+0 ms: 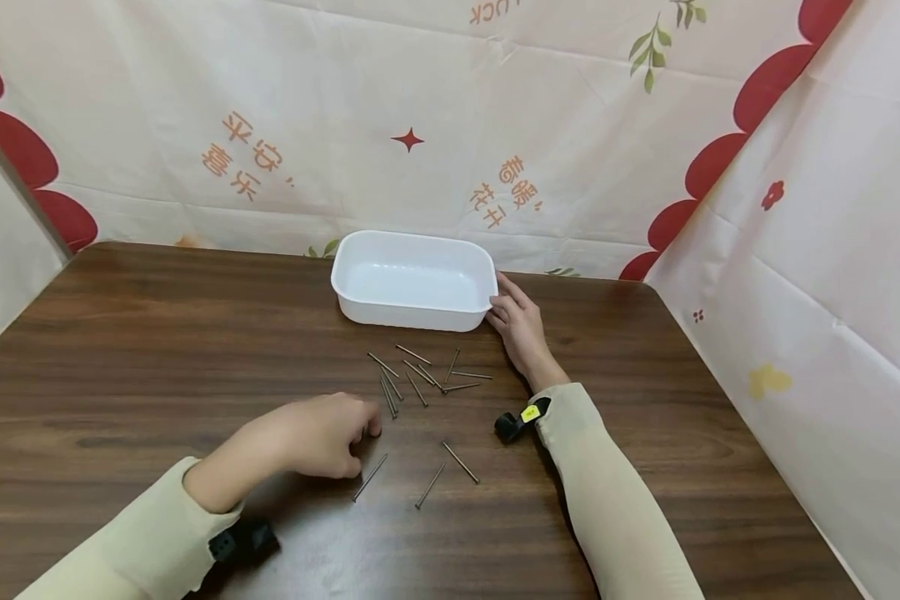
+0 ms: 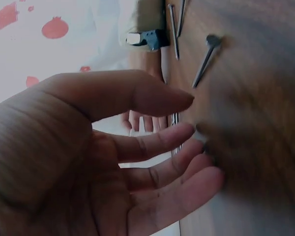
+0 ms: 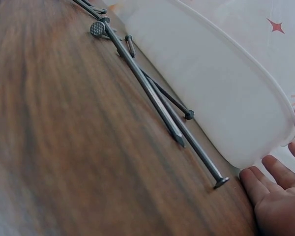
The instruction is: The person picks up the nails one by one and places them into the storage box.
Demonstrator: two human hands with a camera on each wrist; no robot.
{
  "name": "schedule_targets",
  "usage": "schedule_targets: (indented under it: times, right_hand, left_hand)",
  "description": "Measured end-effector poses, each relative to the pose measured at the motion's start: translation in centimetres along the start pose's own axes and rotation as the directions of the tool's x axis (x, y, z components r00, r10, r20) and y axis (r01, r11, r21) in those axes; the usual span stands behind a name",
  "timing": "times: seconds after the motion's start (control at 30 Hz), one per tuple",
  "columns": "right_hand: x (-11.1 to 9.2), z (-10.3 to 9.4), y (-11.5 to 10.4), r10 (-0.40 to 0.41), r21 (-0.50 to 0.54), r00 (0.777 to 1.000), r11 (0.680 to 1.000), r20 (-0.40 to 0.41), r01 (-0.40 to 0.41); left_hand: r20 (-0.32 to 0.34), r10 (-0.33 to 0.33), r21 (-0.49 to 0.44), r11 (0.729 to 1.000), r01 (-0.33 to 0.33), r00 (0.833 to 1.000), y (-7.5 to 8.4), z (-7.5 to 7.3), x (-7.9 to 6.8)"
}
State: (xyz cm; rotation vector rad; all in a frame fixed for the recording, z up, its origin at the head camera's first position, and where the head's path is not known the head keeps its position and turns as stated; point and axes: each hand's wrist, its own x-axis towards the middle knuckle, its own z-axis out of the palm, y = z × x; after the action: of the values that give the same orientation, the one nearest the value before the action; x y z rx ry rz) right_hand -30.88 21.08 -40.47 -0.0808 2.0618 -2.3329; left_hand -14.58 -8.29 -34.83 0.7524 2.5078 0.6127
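Near edge: left sleeve, cut off by the frame, black wrist camera below the cuff. Left hand low over the bench, palm turned down, digits bent toward the surface. In the left wrist view its fingers are released, a gap standing between thumb and fingertips. Dark patch just beyond those tips: too blurred to identify.

Three loose nails lie on the near part of the bench; the leftmost is just beside the left thumb. To their right, the right forearm reaches forward in a pale sleeve, its elbow end out of frame; a second camera sits at the cuff.

Farther: a scattered cluster of nails between left hand and tray, several crossing; overlaps make the count uncertain.

Beyond: white tray, upright, near the far edge of the bench. Its pale floor shows with small glints. Right hand at the right end, fingertips touching it; whether they grasp the rim I cannot tell, the hand being partly cropped in the right wrist view.

Farthest: printed cloth, upright behind the bench.
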Motion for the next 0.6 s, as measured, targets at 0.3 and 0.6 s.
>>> schedule_targets:
  times: [0.3, 0.6]
  right_hand:
    - [0.0, 0.1, 0.2, 0.000, 0.001, 1.000, 1.000, -0.017, 0.000]
    - [0.0, 0.0, 0.0, -0.001, -0.004, 1.000, 1.000, -0.020, 0.000]
  left_hand:
    - [-0.050, -0.016, 0.075, 0.997, 0.020, 0.999, 1.2, 0.8, -0.2]
    - [-0.066, -0.007, 0.126, 0.992, 0.015, 0.998, 1.9, 1.4, -0.2]
